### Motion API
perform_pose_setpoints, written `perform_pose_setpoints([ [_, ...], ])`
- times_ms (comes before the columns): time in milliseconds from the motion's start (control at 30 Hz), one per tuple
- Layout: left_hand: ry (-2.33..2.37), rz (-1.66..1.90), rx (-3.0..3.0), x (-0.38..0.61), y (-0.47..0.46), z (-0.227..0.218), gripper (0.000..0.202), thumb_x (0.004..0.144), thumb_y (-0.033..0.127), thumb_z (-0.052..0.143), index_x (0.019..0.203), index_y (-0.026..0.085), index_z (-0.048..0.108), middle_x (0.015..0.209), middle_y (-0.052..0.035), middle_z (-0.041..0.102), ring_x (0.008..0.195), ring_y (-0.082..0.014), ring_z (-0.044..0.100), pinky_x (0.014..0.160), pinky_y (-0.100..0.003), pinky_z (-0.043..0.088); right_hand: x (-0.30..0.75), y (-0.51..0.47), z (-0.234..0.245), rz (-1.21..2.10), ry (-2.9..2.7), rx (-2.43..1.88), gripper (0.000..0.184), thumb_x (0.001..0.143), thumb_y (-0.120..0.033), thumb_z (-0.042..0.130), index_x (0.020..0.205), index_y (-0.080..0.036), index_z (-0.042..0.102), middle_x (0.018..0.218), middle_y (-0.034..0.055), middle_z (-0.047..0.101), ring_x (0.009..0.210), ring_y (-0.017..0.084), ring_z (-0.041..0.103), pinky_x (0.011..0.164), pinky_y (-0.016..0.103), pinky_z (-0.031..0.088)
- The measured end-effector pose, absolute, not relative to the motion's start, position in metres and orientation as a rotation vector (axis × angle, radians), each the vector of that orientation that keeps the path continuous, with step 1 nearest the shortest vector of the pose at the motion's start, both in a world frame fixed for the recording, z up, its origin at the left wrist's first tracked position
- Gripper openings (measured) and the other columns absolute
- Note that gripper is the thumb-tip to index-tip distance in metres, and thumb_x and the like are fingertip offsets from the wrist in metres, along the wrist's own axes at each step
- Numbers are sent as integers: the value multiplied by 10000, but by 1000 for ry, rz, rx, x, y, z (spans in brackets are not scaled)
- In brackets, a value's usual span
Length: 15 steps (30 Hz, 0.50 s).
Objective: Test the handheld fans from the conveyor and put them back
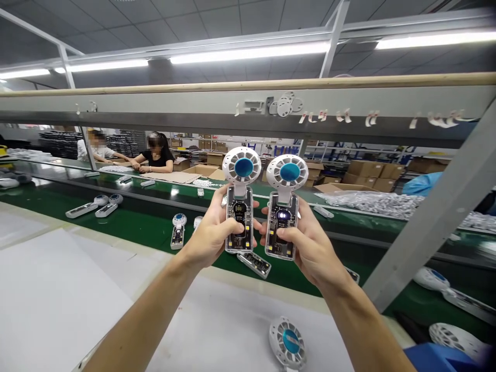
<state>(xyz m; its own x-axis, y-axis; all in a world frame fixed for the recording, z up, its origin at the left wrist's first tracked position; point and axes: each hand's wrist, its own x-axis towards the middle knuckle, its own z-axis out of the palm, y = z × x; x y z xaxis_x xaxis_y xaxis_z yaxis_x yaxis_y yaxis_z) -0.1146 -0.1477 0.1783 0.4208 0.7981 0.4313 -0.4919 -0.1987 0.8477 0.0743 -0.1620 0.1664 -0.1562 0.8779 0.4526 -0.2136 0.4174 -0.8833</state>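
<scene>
I hold two small hand-held fans upright side by side in front of me. My left hand [212,232] grips the left fan [241,199], thumb on its clear body. My right hand [308,240] grips the right fan [285,204], thumb on its lit front. Each fan has a white round head with a blue centre and a see-through handle showing electronics. A third fan [287,342] lies on the white table [58,289] below my hands.
A green conveyor belt [147,222] runs across, with several more fans [178,230] lying on it. A grey slanted frame post [434,217] stands at right. Two people sit at the far side, with cardboard boxes [368,173] behind. A bag of white parts [372,201] lies right.
</scene>
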Motion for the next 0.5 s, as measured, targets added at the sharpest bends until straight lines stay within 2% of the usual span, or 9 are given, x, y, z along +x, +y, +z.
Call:
perform_pose_setpoints([
  [67,323,1207,1308,-114,-147,178,769,699,85,620,1357,268,265,1190,-113,661,653,-217,724,542,-330,576,74,-162,166,1090,-1410,-658,609,809,-145,621,1351,-325,410,1232,30,656,930,205,699,781,359,602],
  [200,366,1195,1283,-113,-147,178,777,706,93,623,1369,244,248,935,-52,709,610,-201,695,553,-316,558,71,-163,165,1100,-1402,-674,659,792,-164,641,1380,-340,400,1257,31,639,895,201,689,757,359,605],
  [333,353,1210,1258,-114,-148,177,750,697,76,644,1337,263,301,1023,-49,685,749,-216,711,639,-347,586,70,-167,168,1147,-1390,-669,684,794,-174,648,1399,-331,371,1270,43,628,894,201,688,769,373,610],
  [500,348,1185,1285,-116,-149,178,810,652,51,656,1345,249,287,927,-23,672,661,-192,689,616,-323,561,73,-169,172,1153,-1427,-681,813,737,-116,665,1445,-323,322,1228,44,643,870,186,680,745,338,599],
])
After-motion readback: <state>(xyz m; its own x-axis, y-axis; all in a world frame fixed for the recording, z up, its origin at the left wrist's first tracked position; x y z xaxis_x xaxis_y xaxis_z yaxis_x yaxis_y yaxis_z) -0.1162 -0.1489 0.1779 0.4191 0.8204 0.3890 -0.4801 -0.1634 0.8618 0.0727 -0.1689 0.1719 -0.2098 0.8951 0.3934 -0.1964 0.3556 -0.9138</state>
